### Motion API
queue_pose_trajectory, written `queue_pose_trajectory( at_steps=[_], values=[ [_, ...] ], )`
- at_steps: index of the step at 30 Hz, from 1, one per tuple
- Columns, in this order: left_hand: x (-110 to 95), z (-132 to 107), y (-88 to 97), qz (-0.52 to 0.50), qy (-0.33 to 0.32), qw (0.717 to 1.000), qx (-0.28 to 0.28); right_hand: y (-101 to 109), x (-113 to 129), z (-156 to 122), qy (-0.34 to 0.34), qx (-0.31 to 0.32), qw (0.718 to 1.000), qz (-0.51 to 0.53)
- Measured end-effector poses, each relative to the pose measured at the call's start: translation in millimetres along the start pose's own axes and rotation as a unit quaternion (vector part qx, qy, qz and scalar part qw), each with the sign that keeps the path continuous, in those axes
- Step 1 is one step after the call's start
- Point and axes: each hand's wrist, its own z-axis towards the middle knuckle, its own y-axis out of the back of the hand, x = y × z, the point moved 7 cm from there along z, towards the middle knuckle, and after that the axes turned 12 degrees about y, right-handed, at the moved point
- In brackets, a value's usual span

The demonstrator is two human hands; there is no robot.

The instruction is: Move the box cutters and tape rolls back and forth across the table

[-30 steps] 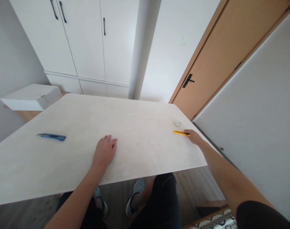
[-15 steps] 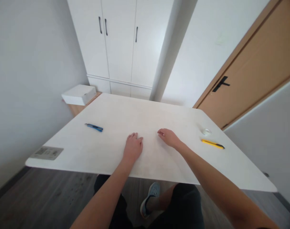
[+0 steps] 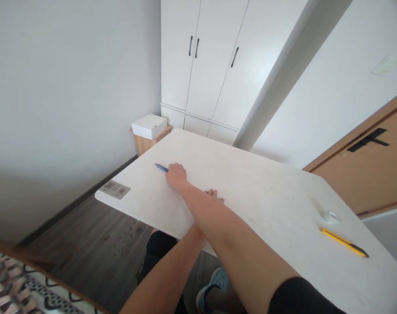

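My right hand (image 3: 176, 175) reaches across my body to the far left of the white table (image 3: 266, 196). Its fingers are curled over one end of a blue utility knife (image 3: 161, 166), whose other end sticks out to the left. My left hand (image 3: 213, 193) lies flat on the table, mostly hidden under my right forearm, with only its fingertips showing. A yellow utility knife (image 3: 344, 242) lies alone near the table's right edge.
A small clear tape roll (image 3: 330, 216) sits just beyond the yellow knife. A printed label (image 3: 115, 189) is stuck at the table's left corner. A white box (image 3: 149, 125) rests on a wooden stand by the white cupboards. A wooden door stands at the right.
My right hand left the yellow knife, crossed the table over my left arm and closed on the blue knife. My view swung left.
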Motion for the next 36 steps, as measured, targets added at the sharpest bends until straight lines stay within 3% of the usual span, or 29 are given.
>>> queue_pose_trajectory(
  at_steps=[3,5,7,9,13,17,20,22,25,30,33,36],
  values=[
    [0.3,-1.8,2.8,0.017,0.006,1.0,-0.007,-0.6,-6.9,-10.1,0.005,-0.001,1.0,0.008],
    [-3.2,-1.8,7.5,0.028,0.002,1.0,0.0,7.4,-26.0,-28.0,0.011,0.002,1.0,0.019],
    [-10.4,-1.0,16.5,0.039,-0.015,0.999,-0.005,24.5,-60.0,-58.7,0.012,-0.013,0.999,0.028],
    [-17.4,-0.2,26.7,0.045,-0.025,0.998,-0.02,46.9,-108.8,-106.1,0.001,-0.037,0.999,0.033],
    [-25.2,-1.1,35.9,0.084,-0.033,0.995,-0.044,91.3,-232.8,-253.6,-0.075,-0.069,0.995,0.015],
    [-24.4,-0.8,32.1,0.11,-0.049,0.991,-0.057,124.6,-345.5,-435.7,-0.257,-0.075,0.963,-0.03],
    [-22.0,0.9,29.5,0.107,-0.058,0.991,-0.06,142.8,-391.9,-540.1,-0.345,-0.094,0.932,-0.066],
    [-21.2,1.3,28.9,0.117,-0.065,0.989,-0.062,148.9,-408.6,-581.5,-0.377,-0.102,0.917,-0.081],
    [-20.9,0.9,29.3,0.134,-0.074,0.986,-0.065,149.5,-419.8,-603.9,-0.38,-0.105,0.915,-0.086],
    [-20.5,0.9,31.2,0.125,-0.077,0.987,-0.066,143.5,-417.8,-589.7,-0.387,-0.096,0.911,-0.104],
    [-20.8,1.4,30.9,0.131,-0.078,0.986,-0.065,139.1,-390.8,-553.7,-0.354,-0.127,0.918,-0.124],
    [-21.2,1.4,30.8,0.131,-0.079,0.986,-0.067,119.5,-334.8,-487.7,-0.223,-0.142,0.96,-0.089]
  ],
)
